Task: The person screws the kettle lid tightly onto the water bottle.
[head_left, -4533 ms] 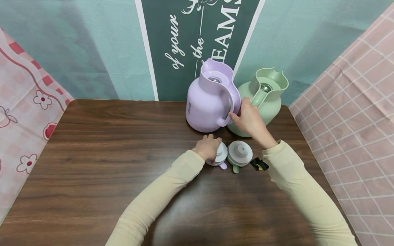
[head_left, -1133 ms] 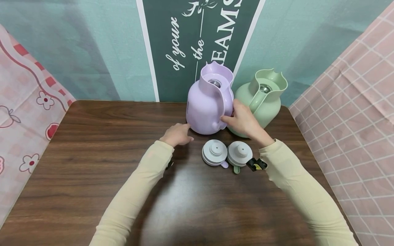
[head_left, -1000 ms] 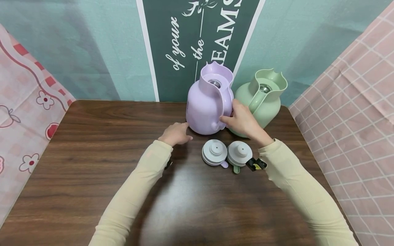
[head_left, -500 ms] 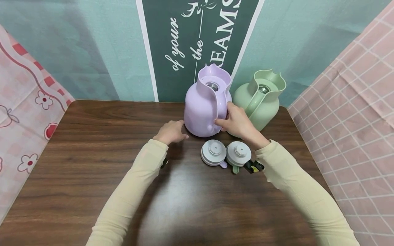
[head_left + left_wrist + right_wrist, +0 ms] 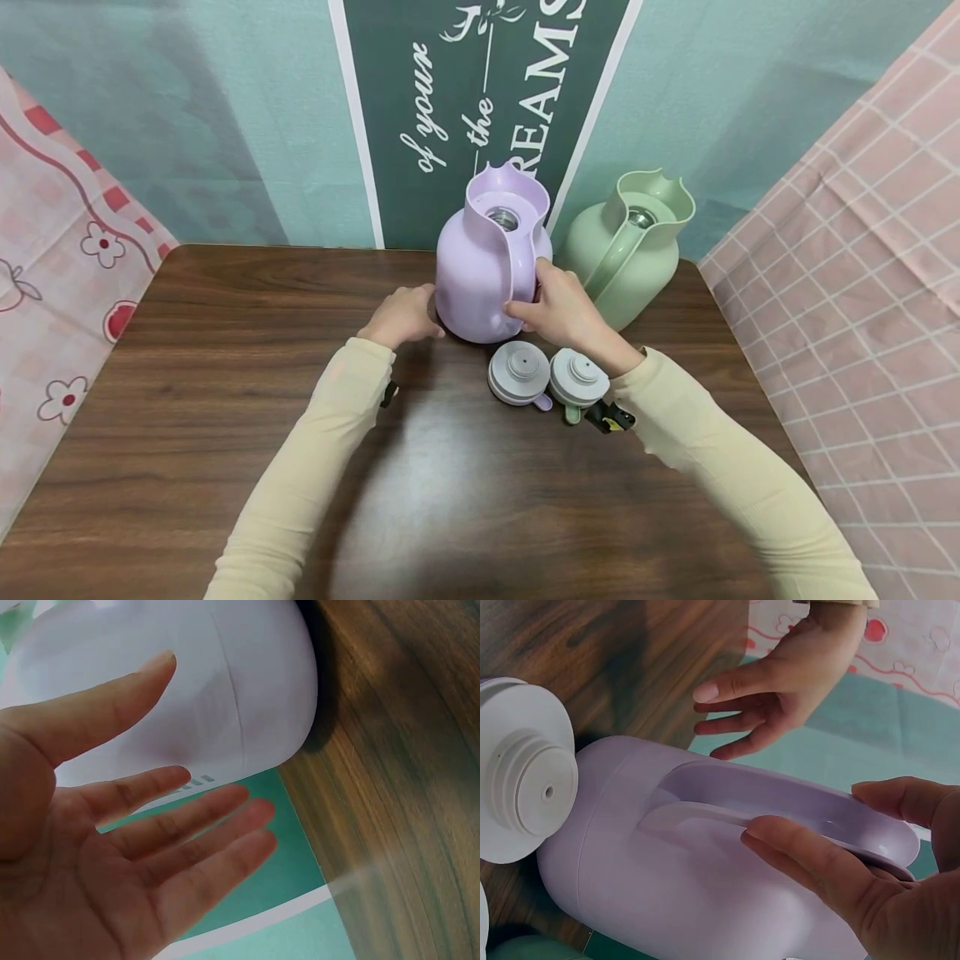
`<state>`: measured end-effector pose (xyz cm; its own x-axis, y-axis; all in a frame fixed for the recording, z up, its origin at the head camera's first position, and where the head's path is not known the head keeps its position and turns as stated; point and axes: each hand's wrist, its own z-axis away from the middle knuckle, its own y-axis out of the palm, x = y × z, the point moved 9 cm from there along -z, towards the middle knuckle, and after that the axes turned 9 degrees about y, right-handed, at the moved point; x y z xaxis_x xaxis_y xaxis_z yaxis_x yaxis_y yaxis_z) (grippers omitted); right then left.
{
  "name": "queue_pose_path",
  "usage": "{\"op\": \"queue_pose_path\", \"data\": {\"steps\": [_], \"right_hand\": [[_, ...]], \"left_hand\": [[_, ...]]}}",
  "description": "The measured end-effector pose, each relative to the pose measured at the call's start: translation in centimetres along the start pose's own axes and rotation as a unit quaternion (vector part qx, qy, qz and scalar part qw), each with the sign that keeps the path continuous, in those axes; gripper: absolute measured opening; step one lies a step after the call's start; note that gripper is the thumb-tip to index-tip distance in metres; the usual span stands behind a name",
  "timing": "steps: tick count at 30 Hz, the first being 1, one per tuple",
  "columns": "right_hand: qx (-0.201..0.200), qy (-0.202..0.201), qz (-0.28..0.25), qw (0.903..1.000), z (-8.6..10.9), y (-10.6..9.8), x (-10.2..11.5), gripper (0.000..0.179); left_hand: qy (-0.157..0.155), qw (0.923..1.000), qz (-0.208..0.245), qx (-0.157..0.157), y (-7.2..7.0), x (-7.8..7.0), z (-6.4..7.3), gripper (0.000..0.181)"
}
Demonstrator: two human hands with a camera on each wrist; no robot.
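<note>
A lilac thermos jug (image 5: 477, 271), its top open, stands near the back of the table. My right hand (image 5: 564, 310) pinches its handle (image 5: 780, 799), thumb on one side and fingers on the other. On the jug's left is my left hand (image 5: 405, 315), fingers spread and palm turned toward it. In the left wrist view this hand (image 5: 112, 832) holds nothing, and the jug's smooth wall (image 5: 247, 682) fills the area behind the thumb. Two upturned grey-white lids lie in front: one with a lilac tab (image 5: 519, 372), the other with a green tab (image 5: 577, 379).
A green thermos jug (image 5: 637, 258), also without a lid, stands to the right of the lilac one. A blue-green cloth with lettering (image 5: 480, 108) hangs behind the wooden table (image 5: 247, 400). Pink patterned cloths border the left (image 5: 52, 333) and right (image 5: 862, 292) sides.
The lilac jug has shifted left and slightly toward me with my right hand at its handle, widening the gap to the green jug. My left hand left the lilac-tabbed lid and moved leftward beside the jug.
</note>
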<state>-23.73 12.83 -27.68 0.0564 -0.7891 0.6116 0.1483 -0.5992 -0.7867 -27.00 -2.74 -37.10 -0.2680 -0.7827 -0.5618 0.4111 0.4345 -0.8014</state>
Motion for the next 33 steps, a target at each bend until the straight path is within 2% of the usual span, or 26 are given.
{"op": "queue_pose_path", "data": {"steps": [6, 22, 33], "right_hand": [[0.001, -0.015, 0.0, 0.9999, 0.5, 0.5, 0.7, 0.027], [-0.004, -0.073, 0.007, 0.9973, 2.0, 1.8, 2.9, 0.027], [0.016, -0.097, 0.004, 0.9951, 2.8, 2.9, 4.2, 0.032]], "left_hand": [[0.0, 0.9998, 0.012, -0.013, -0.6, 0.5, 0.4, 0.074], [-0.018, 0.9996, 0.013, -0.019, -1.1, 2.0, 1.8, 0.059], [-0.014, 0.9992, 0.007, -0.037, -1.7, 2.6, 3.3, 0.036]]}}
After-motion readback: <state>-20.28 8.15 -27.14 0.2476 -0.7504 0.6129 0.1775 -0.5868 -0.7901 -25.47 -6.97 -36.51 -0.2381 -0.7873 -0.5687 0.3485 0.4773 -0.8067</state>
